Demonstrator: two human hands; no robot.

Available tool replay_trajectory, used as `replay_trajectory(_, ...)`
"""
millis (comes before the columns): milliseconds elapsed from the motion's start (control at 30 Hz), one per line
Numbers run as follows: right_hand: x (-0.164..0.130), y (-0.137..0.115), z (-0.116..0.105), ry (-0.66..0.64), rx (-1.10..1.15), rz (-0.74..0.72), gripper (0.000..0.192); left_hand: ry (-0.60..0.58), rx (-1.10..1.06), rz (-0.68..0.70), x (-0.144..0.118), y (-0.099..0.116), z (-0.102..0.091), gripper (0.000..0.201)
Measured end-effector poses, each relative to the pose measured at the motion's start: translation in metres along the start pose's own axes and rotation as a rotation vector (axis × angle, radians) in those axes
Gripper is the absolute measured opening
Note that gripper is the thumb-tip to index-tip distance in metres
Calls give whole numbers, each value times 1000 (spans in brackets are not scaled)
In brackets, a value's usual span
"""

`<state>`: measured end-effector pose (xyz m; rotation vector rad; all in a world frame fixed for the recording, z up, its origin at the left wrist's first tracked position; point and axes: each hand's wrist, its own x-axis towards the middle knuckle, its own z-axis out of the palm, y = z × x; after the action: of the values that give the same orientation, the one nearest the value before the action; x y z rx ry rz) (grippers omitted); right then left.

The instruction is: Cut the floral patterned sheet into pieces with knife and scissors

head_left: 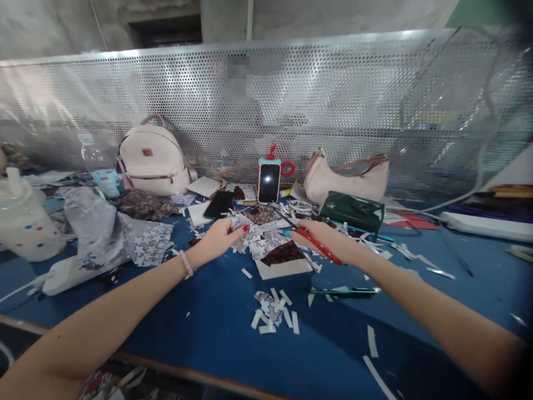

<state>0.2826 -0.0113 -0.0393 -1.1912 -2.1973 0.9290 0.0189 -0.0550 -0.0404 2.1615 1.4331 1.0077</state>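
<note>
**Scissors closing in on the patterned scrap**

Blue felt-covered surface (200, 339), littered with white paper strips, is filling the lower frame. At centre, the left hand (219, 236) is pinching a small white patterned paper scrap (245, 230). The right hand (318, 236), gripping red-handled scissors (310, 239), is sitting just right of it, blades pointing up-left toward the scrap, their long axis running diagonally.

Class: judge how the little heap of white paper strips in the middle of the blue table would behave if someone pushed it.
The paper strips look thin and loose, so they would probably scatter instead of sliding together. Likely very light. Lying flat on the blue table, they seem unlikely to roll.
</note>
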Motion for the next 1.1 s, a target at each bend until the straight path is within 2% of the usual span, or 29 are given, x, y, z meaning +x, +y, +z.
replay_trajectory(67,13,23,-8,133,-338,87,31,11,-25,-6,3,-7,1,32)
replay_trajectory(200,20,49,-18,170,-586,154,17,30,-57,-9,3,-13,3,53)
replay_trajectory(267,18,49,-20,173,-645,145,16,36,-59,-10,2,-13,3,61)
replay_trajectory(367,13,32,-18,195,-677,62,17,26,-49,15,0,-10,5,55)
replay_trajectory(500,2,-7,-3,143,-565,-123,19,-47,-109,12,-5,5,11,36)
replay_trajectory(567,-6,-26,9,103,-366,-278,16,-72,-136,8,-8,15,14,32)
replay_trajectory(633,-15,-39,20,116,-268,-358,12,-71,-155,22,-12,23,16,32)
replay_trajectory(767,-22,-48,26,105,-199,-388,10,-113,-245,23,-16,29,17,35)
replay_trajectory(933,-16,-42,17,196,-178,-296,14,-154,-341,-77,-15,29,15,46)
replay_trajectory(1100,-15,-39,20,162,-98,-324,12,-156,-380,-105,-16,32,18,46)
